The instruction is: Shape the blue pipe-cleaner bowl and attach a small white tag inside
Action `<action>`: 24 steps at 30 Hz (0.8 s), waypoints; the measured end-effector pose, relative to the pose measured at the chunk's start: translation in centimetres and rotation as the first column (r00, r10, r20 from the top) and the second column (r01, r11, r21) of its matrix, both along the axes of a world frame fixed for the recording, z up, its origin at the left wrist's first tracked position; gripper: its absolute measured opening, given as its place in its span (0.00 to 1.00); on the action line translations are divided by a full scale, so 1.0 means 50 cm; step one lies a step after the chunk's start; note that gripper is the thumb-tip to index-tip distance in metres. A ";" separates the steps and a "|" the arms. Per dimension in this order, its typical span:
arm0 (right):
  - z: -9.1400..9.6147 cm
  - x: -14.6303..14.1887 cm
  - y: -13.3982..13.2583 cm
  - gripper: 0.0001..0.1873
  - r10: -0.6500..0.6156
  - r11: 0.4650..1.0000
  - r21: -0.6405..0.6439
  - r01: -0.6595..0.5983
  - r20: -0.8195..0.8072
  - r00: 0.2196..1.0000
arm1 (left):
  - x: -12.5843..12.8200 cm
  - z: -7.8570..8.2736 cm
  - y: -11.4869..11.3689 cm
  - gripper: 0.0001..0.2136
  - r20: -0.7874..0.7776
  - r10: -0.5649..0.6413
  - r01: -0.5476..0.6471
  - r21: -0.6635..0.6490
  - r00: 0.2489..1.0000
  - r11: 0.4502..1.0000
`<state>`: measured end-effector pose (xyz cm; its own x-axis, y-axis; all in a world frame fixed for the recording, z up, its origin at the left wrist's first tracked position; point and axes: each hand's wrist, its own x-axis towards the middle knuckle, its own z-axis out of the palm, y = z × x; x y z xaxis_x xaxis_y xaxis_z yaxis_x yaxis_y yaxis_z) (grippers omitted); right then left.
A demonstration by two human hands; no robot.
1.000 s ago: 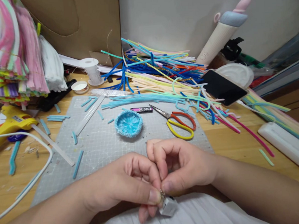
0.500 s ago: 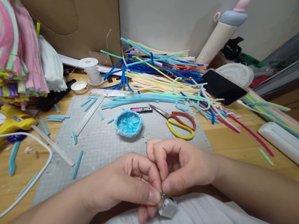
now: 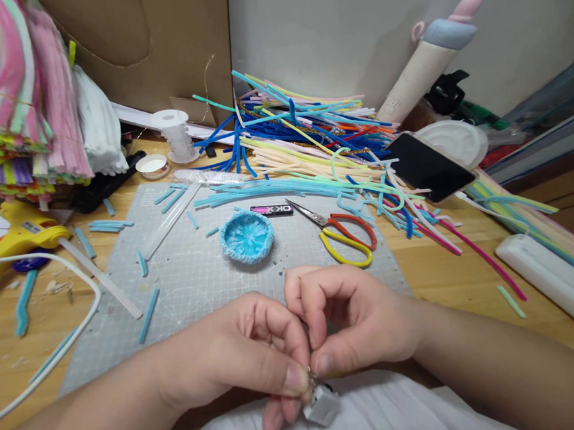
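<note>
My left hand and my right hand meet at the near edge of the table, fingers curled. Together their thumbs and forefingers pinch a small metal ring on top of a small grey box-shaped piece, which hangs just below the fingertips over white cloth. Beyond the hands, a round blue woven cup sits on the grey cutting mat. Scissors with red and yellow handles lie to its right.
A heap of coloured pipe cleaners fills the back. A black phone lies at right, a yellow glue gun with white cable at left, a spool behind. Short blue offcuts are scattered on the mat.
The hands have shifted very slightly; the small grey piece hangs a touch lower. Nothing else has moved.
</note>
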<state>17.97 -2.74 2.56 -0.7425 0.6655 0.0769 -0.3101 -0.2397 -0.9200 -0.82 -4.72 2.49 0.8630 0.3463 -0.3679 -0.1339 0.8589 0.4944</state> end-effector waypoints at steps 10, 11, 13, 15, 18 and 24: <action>0.007 -0.002 -0.005 0.11 -0.012 0.999 0.046 0.011 0.020 1.000 | -0.001 0.005 0.002 0.08 0.007 0.005 -0.004 -0.025 1.000 1.000; 0.008 -0.002 -0.005 0.12 -0.012 0.999 0.053 0.011 0.025 1.000 | -0.001 0.005 0.001 0.08 0.007 0.002 -0.002 -0.025 1.000 1.000; 0.007 -0.002 -0.006 0.12 -0.018 0.997 0.075 0.016 0.032 0.999 | -0.001 0.004 0.000 0.09 0.001 -0.002 0.002 -0.026 1.000 1.000; 0.007 -0.002 -0.005 0.12 -0.024 0.995 0.100 0.021 0.035 0.999 | -0.001 0.004 0.000 0.09 -0.007 -0.002 0.002 -0.023 1.000 1.000; 0.008 -0.004 -0.005 0.12 -0.028 0.993 0.114 0.025 0.030 0.999 | -0.001 0.006 0.001 0.08 -0.012 -0.002 0.002 -0.015 1.000 1.000; 0.009 -0.005 -0.004 0.13 -0.031 0.995 0.093 0.028 0.024 0.999 | -0.001 0.008 0.002 0.08 -0.015 0.008 -0.008 -0.007 1.000 1.000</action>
<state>17.71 -2.95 3.02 -0.7250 0.6782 0.1200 -0.2918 -0.1446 -0.9455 -0.88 -4.64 2.88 0.8544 0.3504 -0.3837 -0.1332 0.8615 0.4900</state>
